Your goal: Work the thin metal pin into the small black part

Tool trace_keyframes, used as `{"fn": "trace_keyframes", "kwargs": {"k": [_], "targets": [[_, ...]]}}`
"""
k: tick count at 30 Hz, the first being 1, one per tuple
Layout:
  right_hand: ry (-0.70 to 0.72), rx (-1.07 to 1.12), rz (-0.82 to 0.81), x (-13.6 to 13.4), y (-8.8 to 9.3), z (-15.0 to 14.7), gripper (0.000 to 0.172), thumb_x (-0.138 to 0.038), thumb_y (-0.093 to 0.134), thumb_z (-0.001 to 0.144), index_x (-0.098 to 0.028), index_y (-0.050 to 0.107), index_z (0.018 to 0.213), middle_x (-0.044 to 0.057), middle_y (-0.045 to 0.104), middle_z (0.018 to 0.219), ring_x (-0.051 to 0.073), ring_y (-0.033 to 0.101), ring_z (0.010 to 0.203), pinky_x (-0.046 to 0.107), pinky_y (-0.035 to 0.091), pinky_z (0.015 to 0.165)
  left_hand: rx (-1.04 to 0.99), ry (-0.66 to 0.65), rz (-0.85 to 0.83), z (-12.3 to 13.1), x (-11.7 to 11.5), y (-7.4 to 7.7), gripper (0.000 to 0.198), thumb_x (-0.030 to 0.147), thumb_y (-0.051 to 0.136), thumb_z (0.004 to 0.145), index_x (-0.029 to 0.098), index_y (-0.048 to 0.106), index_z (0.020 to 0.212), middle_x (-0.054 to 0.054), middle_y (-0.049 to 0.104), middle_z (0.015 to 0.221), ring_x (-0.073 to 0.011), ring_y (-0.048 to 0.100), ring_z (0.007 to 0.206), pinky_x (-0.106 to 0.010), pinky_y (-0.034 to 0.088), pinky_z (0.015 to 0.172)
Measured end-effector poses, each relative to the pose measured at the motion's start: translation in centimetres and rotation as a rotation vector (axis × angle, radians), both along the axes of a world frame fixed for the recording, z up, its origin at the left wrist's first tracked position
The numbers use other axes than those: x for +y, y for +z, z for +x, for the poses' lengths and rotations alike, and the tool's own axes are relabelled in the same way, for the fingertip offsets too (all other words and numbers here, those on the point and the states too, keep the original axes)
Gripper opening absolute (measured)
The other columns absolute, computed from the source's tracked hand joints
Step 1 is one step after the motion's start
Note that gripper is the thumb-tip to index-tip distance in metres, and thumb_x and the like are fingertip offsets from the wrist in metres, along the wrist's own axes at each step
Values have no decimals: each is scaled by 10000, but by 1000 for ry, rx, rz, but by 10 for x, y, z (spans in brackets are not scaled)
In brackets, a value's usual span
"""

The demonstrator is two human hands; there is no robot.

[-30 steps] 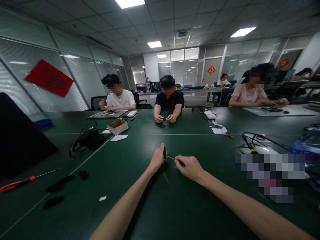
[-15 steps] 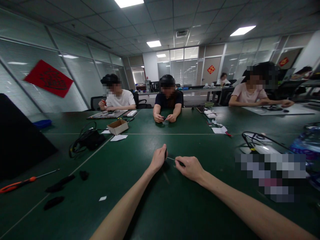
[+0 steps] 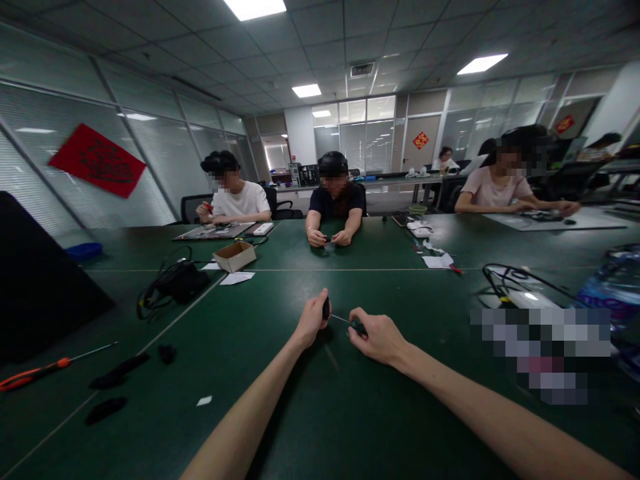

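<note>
Over the middle of the green table, my left hand [image 3: 312, 320] is closed on a small black part [image 3: 326, 309] that shows beside the thumb. Most of that part is hidden by the fingers. My right hand [image 3: 375, 333] grips the dark handle of a small screwdriver [image 3: 358, 327]. Its thin metal shaft points left and reaches the black part; whether the tip sits in a screw is too small to tell.
An orange-handled screwdriver [image 3: 63, 363] and several black pieces [image 3: 120, 372] lie at left. Beyond are a black cable bundle [image 3: 180, 280] and an open cardboard box [image 3: 234, 257]. A bottle [image 3: 613, 287] stands at right. A person [image 3: 334, 200] sits opposite, more people on both sides.
My right fingers have loosened and shifted around the screwdriver handle, so more of it shows. My left hand and the black part have moved slightly left in view.
</note>
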State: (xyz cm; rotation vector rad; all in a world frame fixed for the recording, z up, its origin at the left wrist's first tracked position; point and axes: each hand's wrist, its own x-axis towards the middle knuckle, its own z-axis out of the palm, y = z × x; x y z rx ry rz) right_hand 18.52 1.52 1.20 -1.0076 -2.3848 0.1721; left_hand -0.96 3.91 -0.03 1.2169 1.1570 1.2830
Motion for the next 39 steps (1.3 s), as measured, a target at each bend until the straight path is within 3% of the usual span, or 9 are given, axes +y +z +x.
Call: {"fn": "trace_keyframes", "kwargs": {"k": [7, 14, 22, 39], "targets": [[40, 15, 52, -1, 0, 1, 233, -357, 435, 904, -180, 555, 999, 21, 598, 755, 108, 531, 607, 222, 402, 580, 89, 48, 4, 2, -1, 2, 546, 652, 343, 801, 152, 460, 615, 40, 344, 454, -56, 286, 348, -183, 179, 352], [46, 14, 87, 0, -2, 3, 300, -357, 397, 934, -209, 570, 1128, 61, 621, 936, 131, 574, 736, 228, 434, 648, 224, 92, 26, 3, -4, 5, 597, 664, 236, 819, 168, 461, 576, 31, 347, 397, -87, 317, 342, -218, 220, 378], [48, -42, 93, 0, -3, 3, 333, -347, 356, 952, -204, 557, 1176, 64, 648, 882, 135, 597, 722, 231, 446, 652, 393, 112, 113, 0, -3, 7, 643, 614, 194, 856, 159, 523, 544, -15, 446, 422, -138, 456, 458, -247, 327, 496], [124, 33, -11, 3, -3, 3, 290, -316, 340, 961, -176, 560, 1088, 54, 643, 920, 145, 611, 800, 269, 486, 713, 459, 112, 177, 1, -5, 4, 631, 565, 175, 887, 160, 518, 546, -13, 483, 458, -136, 480, 511, -241, 346, 577]]}}
